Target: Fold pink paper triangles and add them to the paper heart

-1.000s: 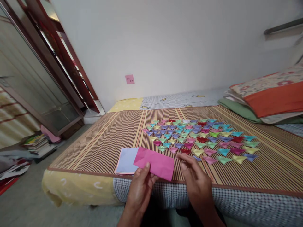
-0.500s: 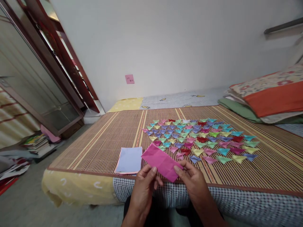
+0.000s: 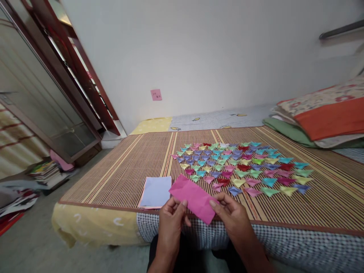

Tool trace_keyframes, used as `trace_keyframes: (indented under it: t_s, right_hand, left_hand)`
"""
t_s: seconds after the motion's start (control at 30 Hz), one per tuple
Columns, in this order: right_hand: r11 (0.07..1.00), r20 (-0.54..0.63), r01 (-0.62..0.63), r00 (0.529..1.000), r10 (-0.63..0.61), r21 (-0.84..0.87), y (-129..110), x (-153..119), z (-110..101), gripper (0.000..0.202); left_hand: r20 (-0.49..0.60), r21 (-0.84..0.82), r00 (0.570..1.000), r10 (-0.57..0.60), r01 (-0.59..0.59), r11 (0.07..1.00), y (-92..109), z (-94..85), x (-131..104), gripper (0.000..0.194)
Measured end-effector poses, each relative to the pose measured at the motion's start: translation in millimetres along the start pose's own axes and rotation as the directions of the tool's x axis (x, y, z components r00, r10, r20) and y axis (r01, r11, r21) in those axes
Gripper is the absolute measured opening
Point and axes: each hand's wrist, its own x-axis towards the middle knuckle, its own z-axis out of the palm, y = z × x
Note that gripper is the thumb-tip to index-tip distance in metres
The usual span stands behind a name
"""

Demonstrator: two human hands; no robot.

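Note:
A magenta paper (image 3: 195,198), folded to a rectangle with crease lines, is held slanted above the mat's front edge. My left hand (image 3: 172,218) pinches its lower left side, thumb on top. At its right end, my right hand (image 3: 231,213) grips it between thumb and fingers. To the left of the paper lies a stack of square sheets (image 3: 155,192), pale blue on top with pink edges showing. Beyond and to the right, several rows of small folded paper pieces (image 3: 243,167) in many colours rest on the striped mat (image 3: 113,178).
Folded bedding (image 3: 327,117) with orange and floral cloth sits at the back right of the bed. A pink note (image 3: 156,94) is on the wall. Books (image 3: 45,171) are piled at the far left, near a glass-paned door (image 3: 42,83).
The magenta paper has tilted slightly, its lower right corner now a little lower. Both hands keep hold of it, and the left fingers have shifted slightly.

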Motion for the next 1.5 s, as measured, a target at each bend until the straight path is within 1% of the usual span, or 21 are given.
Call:
trace_keyframes:
  t_s: [0.1, 0.17, 0.23, 0.37, 0.43, 0.5, 0.53, 0.57, 0.63, 0.67, 0.7, 0.77, 0.87, 0.97, 1.07, 1.13, 1.17, 1.23, 1.3, 1.4, 1.5]
  right_hand:
    - [1.0, -0.01, 0.021, 1.0, -0.021, -0.018, -1.3, 0.3, 0.4, 0.041]
    - [0.999, 0.005, 0.022, 1.0, -0.021, -0.036, -1.9, 0.0, 1.0, 0.04]
    - [0.999, 0.026, 0.011, 1.0, -0.01, -0.034, -1.9, -0.9, 2.0, 0.04]
    - [1.0, 0.049, 0.005, 0.999, -0.003, -0.028, -4.3, -3.3, 2.8, 0.036]
    - [0.998, 0.042, 0.029, 0.999, -0.027, -0.052, -8.9, -4.4, 0.9, 0.033]
    - [0.987, 0.046, 0.108, 0.994, -0.104, -0.117, -14.9, -5.1, -2.5, 0.031]
    - [0.968, 0.069, 0.18, 0.983, -0.17, -0.176, -17.8, -5.3, -4.5, 0.029]
    - [0.93, 0.111, 0.269, 0.962, -0.248, -0.25, -20.2, -5.6, -6.3, 0.03]
    - [0.806, 0.232, 0.449, 0.893, -0.387, -0.386, -22.4, -5.9, -8.7, 0.038]
    - [0.738, 0.288, 0.52, 0.854, -0.434, -0.43, -22.0, -6.1, -9.0, 0.041]
    - [0.681, 0.33, 0.571, 0.821, -0.466, -0.458, -20.8, -6.4, -8.7, 0.044]
    - [0.616, 0.364, 0.622, 0.783, -0.505, -0.483, -16.8, -7.1, -6.4, 0.044]
    - [0.59, 0.309, 0.635, 0.766, -0.563, -0.499, -11.2, -8.5, -0.5, 0.029]
    - [0.599, 0.218, 0.603, 0.777, -0.591, -0.526, -10.0, -10.0, 6.1, 0.016]
    - [0.629, 0.138, 0.562, 0.795, -0.591, -0.537, -11.3, -11.0, 11.2, 0.013]
    - [0.641, 0.122, 0.558, 0.796, -0.593, -0.526, -12.3, -11.2, 12.3, 0.013]
    - [0.636, 0.138, 0.569, 0.792, -0.595, -0.522, -12.7, -11.2, 12.0, 0.013]
    - [0.604, 0.21, 0.61, 0.772, -0.601, -0.512, -13.2, -11.0, 9.5, 0.015]
    - [0.577, 0.297, 0.652, 0.749, -0.592, -0.492, -13.0, -10.2, 5.6, 0.021]
    - [0.578, 0.383, 0.663, 0.748, -0.542, -0.475, -10.5, -8.7, 0.5, 0.033]
    - [0.557, 0.42, 0.664, 0.747, -0.515, -0.499, -7.3, -8.0, 0.8, 0.04]
  left_hand:
    - [0.03, 0.035, 1.0, 0.0, -0.001, 0.999, 1.4, 1.9, -0.9, 0.042]
    - [0.018, 0.038, 1.0, 0.019, -0.02, 0.999, 1.9, 2.6, -0.9, 0.041]
    - [0.005, 0.029, 0.999, 0.041, -0.041, 0.999, 1.9, 2.1, -0.5, 0.04]
    - [0.019, -0.024, 0.999, 0.037, -0.036, 0.999, -0.1, -1.3, 0.7, 0.037]
    - [0.015, -0.042, 0.999, 0.037, -0.036, 0.998, -2.2, -3.6, 1.8, 0.037]
    - [0.003, -0.044, 0.999, 0.042, -0.042, 0.998, -4.6, -6.0, 3.3, 0.036]
    - [-0.003, -0.04, 0.999, 0.044, -0.044, 0.998, -5.6, -7.0, 4.0, 0.036]
    - [-0.007, -0.034, 0.999, 0.046, -0.047, 0.998, -6.3, -7.7, 4.7, 0.036]
    - [-0.009, -0.017, 0.999, 0.047, -0.047, 0.999, -6.6, -7.7, 5.4, 0.036]
    - [-0.008, -0.01, 0.999, 0.044, -0.044, 0.999, -6.1, -6.8, 5.3, 0.037]
    - [-0.002, -0.008, 0.999, 0.039, -0.039, 0.999, -5.5, -5.5, 4.8, 0.038]
    - [0.023, -0.012, 0.999, 0.027, -0.026, 1.0, -4.0, -2.2, 2.9, 0.039]
    - [0.054, -0.03, 0.998, 0.013, -0.011, 0.999, -3.4, 2.0, -0.9, 0.038]
    - [0.044, -0.051, 0.999, 0.016, -0.013, 0.999, -4.4, 3.9, -4.3, 0.037]
    - [0.03, -0.08, 0.999, 0.03, -0.027, 0.996, -4.9, 5.1, -6.9, 0.039]
    - [0.055, -0.1, 0.998, 0.026, -0.021, 0.995, -4.7, 6.0, -8.2, 0.04]
    - [0.081, -0.11, 0.997, 0.016, -0.007, 0.994, -4.7, 6.3, -8.5, 0.039]
    - [0.128, -0.131, 0.991, -0.026, 0.042, 0.99, -5.1, 6.3, -8.0, 0.037]
    - [0.125, -0.174, 0.989, -0.082, 0.103, 0.979, -6.0, 5.5, -6.2, 0.038]
    - [0.087, -0.214, 0.987, -0.133, 0.149, 0.965, -8.0, 4.2, -3.5, 0.044]
    - [0.122, -0.151, 0.985, -0.123, 0.141, 0.978, -10.2, 4.5, -3.2, 0.046]
